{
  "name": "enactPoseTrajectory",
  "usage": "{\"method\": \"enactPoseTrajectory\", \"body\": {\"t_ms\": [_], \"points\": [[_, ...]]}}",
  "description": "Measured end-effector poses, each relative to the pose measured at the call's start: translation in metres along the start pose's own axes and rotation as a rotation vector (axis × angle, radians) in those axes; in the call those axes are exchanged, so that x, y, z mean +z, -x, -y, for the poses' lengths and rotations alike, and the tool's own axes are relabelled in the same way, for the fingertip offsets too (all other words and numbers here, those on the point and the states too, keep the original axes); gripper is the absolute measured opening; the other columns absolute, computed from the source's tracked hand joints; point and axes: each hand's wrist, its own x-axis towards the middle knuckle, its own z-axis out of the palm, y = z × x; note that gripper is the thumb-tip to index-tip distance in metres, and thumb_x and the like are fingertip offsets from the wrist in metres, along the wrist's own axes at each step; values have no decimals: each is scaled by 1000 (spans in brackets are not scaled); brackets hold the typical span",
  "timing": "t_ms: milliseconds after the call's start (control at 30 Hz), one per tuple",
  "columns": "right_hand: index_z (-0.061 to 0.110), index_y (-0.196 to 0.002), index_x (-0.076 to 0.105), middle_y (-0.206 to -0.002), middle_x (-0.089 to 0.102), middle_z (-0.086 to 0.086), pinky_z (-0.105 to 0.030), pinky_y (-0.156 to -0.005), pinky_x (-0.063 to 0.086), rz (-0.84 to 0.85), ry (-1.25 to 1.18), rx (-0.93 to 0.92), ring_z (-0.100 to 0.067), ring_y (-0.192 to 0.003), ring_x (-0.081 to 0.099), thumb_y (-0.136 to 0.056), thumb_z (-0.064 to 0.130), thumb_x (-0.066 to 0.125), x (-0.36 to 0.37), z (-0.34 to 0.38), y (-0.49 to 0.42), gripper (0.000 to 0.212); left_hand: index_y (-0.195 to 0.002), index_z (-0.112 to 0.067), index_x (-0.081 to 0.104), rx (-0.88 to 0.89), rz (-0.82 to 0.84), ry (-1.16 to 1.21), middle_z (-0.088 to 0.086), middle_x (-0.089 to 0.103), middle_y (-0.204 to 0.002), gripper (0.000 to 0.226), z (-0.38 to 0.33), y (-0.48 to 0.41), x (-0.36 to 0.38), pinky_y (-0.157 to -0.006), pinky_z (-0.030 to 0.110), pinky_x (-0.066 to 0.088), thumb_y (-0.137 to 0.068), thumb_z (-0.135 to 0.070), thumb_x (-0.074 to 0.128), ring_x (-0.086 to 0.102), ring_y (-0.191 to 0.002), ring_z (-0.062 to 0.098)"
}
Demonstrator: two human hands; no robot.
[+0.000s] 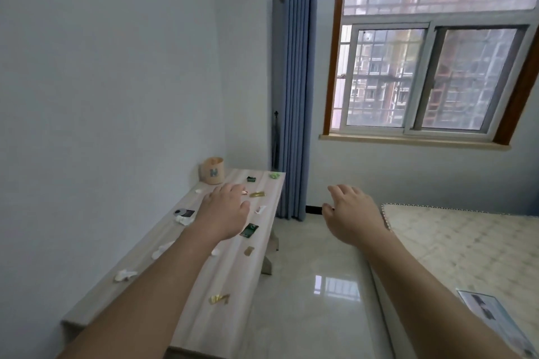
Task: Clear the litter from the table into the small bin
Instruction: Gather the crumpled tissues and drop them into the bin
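Bedroom: pale walls, glossy tiled floor (306,285). A long wood-grain counter (233,329) runs along the wall at 9 o'clock. The bed (466,242) is at 3 o'clock, with a printed sheet (490,315) on it.

Litter on the counter, near end first:
- gold wrapper (219,299)
- white tissue (124,275) at its 10 o'clock
- second tissue (162,249) beyond that
- tan scrap (248,251)
- dark green wrapper (249,230), just beside the left wrist at its 3 o'clock

Left hand (226,213) hovers over mid-counter, palm down, grip apart, holding nothing. Crumpled tissue (183,220) and black-and-white piece (184,212) sit at its 9 o'clock, white scrap (260,209) at 3 o'clock. Red foil bit (243,192) is right at the fingertips; can't tell if it touches. Gold strip (257,194) lies just beside that.

Right hand (351,213) is over the floor between counter and bed, palm down, grip loosely apart, empty.

Far end has a second green wrapper (251,179) and a light green wrapper (274,175) near the corner.

Small bin (212,171) is tan and upright on the far end against the wall, at 12 o'clock from the left hand.

Behind: blue curtain (291,81), and window (431,76) at 1 o'clock.
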Motion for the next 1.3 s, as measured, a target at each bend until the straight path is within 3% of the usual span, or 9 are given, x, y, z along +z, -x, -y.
{"method": "enactPoseTrajectory", "body": {"t_ms": [200,400,1067,1300], "points": [[14,-127,46,-133,51,-8,-40,-100,38,48,-53,-55,-27,-121,45,-94,37,36,15,-55,-72,41,-134,-20,42,-101,20,-10,3,44,-139,43,-37,-50,21,-104,43,36,-95,-36,35,43,-124,25],[15,-131,43,-136,49,-6,-41,-103,36,106,-107,-114,-26,-125,43,-95,38,35,45,-63,-127,43,-139,-19,39,-218,20,2,3,40,-147,49,-32,-82,41,-108,42,34,-96,-40,35,38,-131,24],[15,-132,44,-139,47,-7,-43,-103,38,195,-40,-162,-27,-127,43,-95,41,33,162,-15,-326,46,-141,-18,37,-281,-5,104,3,41,-146,49,91,-244,125,-110,41,34,-97,-39,36,38,-131,22],[14,-140,37,-146,42,-8,-45,-108,34,210,-91,-335,-28,-132,38,-96,42,31,208,21,-399,53,-139,-17,39,-423,-66,37,5,44,-144,48,134,-261,140,-109,43,35,-97,-38,38,41,-130,25]]}}
